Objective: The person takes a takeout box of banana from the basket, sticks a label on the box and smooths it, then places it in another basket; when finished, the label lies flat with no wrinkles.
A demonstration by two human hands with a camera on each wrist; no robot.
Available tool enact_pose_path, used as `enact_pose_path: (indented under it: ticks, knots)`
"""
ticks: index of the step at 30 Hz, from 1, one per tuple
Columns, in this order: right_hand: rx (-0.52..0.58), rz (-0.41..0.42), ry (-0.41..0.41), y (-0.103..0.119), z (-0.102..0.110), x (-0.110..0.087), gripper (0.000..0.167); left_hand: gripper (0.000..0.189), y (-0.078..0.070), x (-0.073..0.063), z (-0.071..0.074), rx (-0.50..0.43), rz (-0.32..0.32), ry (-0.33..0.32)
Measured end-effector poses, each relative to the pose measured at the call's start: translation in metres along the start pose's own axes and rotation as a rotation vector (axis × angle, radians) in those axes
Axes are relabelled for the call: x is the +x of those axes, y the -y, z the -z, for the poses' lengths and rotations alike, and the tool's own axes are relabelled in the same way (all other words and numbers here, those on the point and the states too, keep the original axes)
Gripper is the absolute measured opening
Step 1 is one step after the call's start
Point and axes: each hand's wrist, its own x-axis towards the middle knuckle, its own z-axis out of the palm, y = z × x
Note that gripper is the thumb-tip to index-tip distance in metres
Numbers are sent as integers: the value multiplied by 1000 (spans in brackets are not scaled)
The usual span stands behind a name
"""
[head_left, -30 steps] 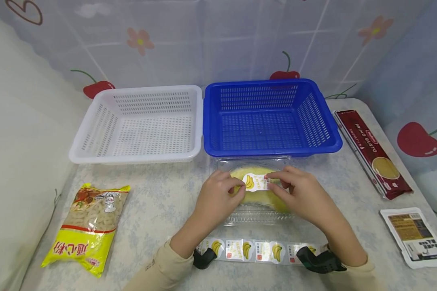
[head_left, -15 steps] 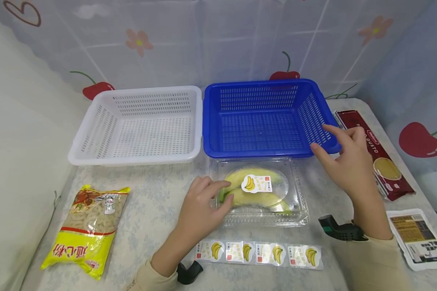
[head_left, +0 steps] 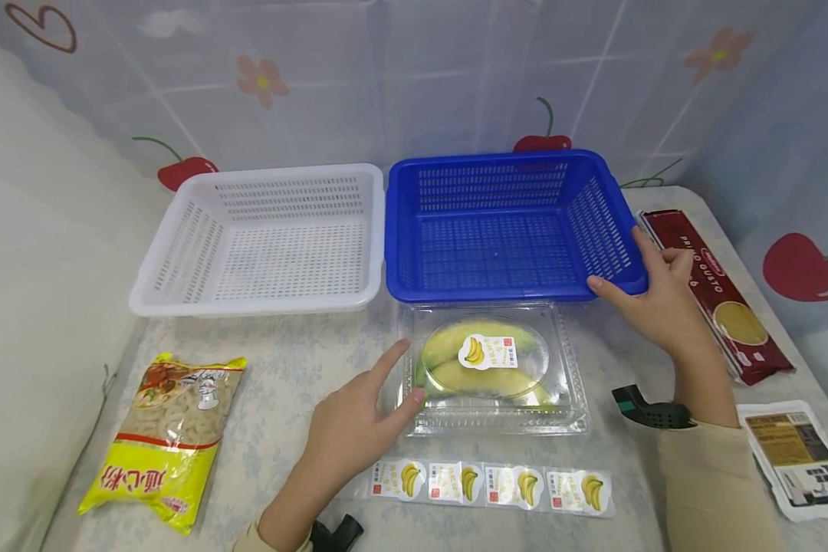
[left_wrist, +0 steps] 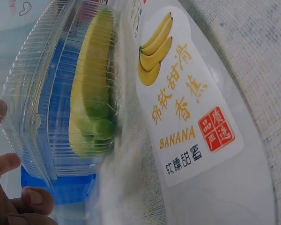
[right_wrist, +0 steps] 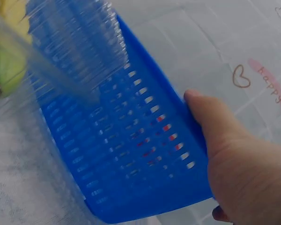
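Note:
A clear plastic clamshell box [head_left: 567,383] holds green-yellow bananas [head_left: 483,381], with a banana sticker [head_left: 500,353] on its lid. At the box's left side is my left hand [head_left: 352,418], its index finger and thumb stretched out and apart; in the left wrist view its fingertips [left_wrist: 8,161] are right by the box's edge. My right hand [head_left: 665,310] grips the near right corner of the blue basket [head_left: 497,295], thumb on the rim. The right wrist view has that thumb [right_wrist: 210,110] on the rim, most other fingers hidden. The basket holds nothing.
A strip of banana stickers [head_left: 448,484] lies in front of the box. A white basket [head_left: 255,307] stands left of the blue one. Around them lie a pasta bag [head_left: 172,429], a red spaghetti pack [head_left: 721,295] and a white-edged pouch [head_left: 796,460].
Both hands have left the sticker, now flat on the lid. My right hand moved right to the blue basket's corner and took hold; my left hand drew back leftward, its fingers spreading.

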Motion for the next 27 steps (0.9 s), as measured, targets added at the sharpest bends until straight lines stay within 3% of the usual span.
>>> enact_pose_path:
  ticks: [7, 17, 27]
  knots:
    - [23, 1, 8, -4, -5, 2, 102, 71, -2, 6, -4, -131, 3, 149]
    - [32, 0, 13, -2, -4, 1, 103, 73, 3, 6, -10, -452, -7, 313]
    - [55, 17, 22, -4, -4, 2, 104, 71, 13, -5, -4, -590, 2, 388]
